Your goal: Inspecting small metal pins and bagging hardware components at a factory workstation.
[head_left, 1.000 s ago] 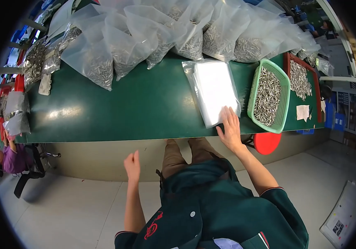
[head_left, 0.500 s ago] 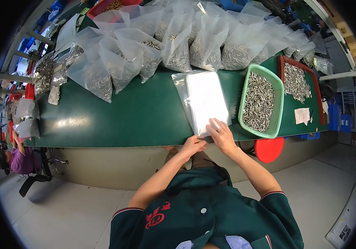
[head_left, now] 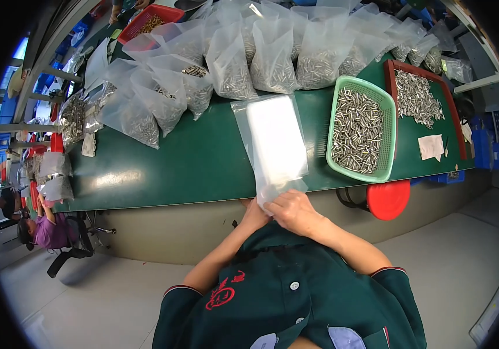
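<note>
Head view looked down on both hands meeting at the near edge of a green table (head_left: 191, 163), where a stack of clear plastic bags (head_left: 275, 142) lay flat, its open end hanging just over the edge toward the person. The right hand (head_left: 296, 212) was curled over that near end, fingers closed in a pinch on the top film; the left hand (head_left: 254, 216) touched the same corner from beside it, but how far its fingers were closed could not be told, since the right hand covered them. Peeling one bag cleanly seemed to call for a light pinch on the top layer alone, the other hand pressing the stack down so it stayed put. Just right of the stack stood a green basket (head_left: 386, 104) heaped with small metal parts, and beyond that a red tray (head_left: 390, 68) of the same. Filled clear bags (head_left: 232, 64) crowded the far side. A red stool (head_left: 387, 199) stood under the table on a pale floor.
</note>
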{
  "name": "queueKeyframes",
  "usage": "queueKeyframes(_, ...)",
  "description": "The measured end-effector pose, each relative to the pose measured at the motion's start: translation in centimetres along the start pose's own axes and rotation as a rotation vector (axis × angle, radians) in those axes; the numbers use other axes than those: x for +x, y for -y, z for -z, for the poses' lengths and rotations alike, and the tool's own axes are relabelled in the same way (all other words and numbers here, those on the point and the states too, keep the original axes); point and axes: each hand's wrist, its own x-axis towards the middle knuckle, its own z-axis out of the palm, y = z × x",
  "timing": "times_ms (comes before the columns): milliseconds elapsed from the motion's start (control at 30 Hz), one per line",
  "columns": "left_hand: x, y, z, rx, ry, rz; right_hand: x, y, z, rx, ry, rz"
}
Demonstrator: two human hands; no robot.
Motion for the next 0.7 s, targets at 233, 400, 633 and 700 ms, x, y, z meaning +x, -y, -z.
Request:
queueKeyframes(233, -4.8, -1.2, 1.4, -0.263, -0.06, 0.238, 3.2, 3.6, -0.6, -0.005, 0.228, 0.11)
queueKeyframes(400, -6.5, -3.9, 4.5, -0.207, -0.324, -0.07, 3.9, 5.8, -0.9, 0.156, 0.391, 0.118)
queueKeyframes(633, -12.4, 0.8, 10.6, -0.839, -0.722, 0.272, -2.2, 1.3, -2.1, 0.568, -0.106, -0.286)
queueKeyframes(700, -12.8, 1.7, 12.7, -1.139, -0.835, 0.292, -4.4, -0.6, -5.2, 0.447, 0.085, -0.388)
